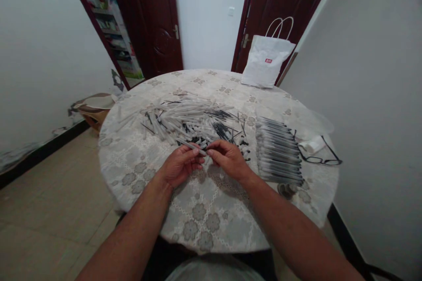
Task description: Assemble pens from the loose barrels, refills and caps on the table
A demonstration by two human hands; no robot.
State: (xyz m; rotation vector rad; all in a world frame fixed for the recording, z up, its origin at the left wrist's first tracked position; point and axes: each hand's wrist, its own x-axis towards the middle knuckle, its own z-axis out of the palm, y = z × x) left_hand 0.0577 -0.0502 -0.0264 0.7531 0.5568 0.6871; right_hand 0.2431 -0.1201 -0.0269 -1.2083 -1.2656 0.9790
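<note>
My left hand (183, 162) is closed around a slim white pen barrel (194, 147), gripped between thumb and fingers. At the barrel's right end, the thumb and fingertips of my right hand (229, 158) are pinched together; whatever small piece they hold is hidden. Just beyond both hands spreads a heap of loose white pen barrels (178, 118). Thin black refills (221, 131) lie in bunches on its right side, and small black caps (244, 143) are scattered near my right hand. Farther right, a row of pens (278, 151) lies side by side.
A patterned cloth covers the round table (204, 224). Glasses (321, 160) and a white roll (312, 145) lie at the right. Small round grey objects (286, 189) sit below the pen row. A white paper bag (267, 61) stands at the far edge. A stool (95, 107) is at the left.
</note>
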